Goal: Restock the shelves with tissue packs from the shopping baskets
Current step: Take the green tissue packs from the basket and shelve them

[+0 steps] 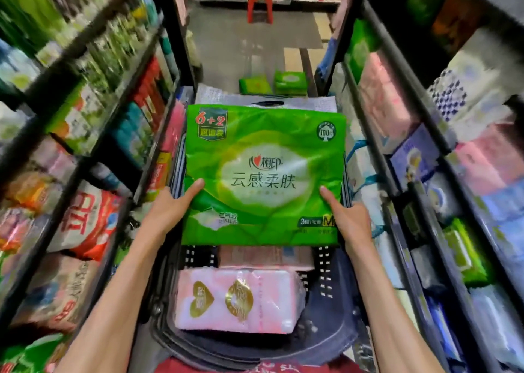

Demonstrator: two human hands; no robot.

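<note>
Forearms reach in from the bottom edge to the left hand (173, 205) and right hand (344, 217), each gripping a side edge of the green tissue pack (263, 174) — thumbs flat on its printed face, other fingers hidden behind. It hangs face-up above the dark shopping basket (255, 347), where a pink tissue pack (235, 299) lies — stocked shelves (173, 32) flank both sides.

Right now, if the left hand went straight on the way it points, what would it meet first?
The left hand grips the green tissue pack, thumb on its front; going on, it would only slide further across that pack, though depth is unclear.
</note>
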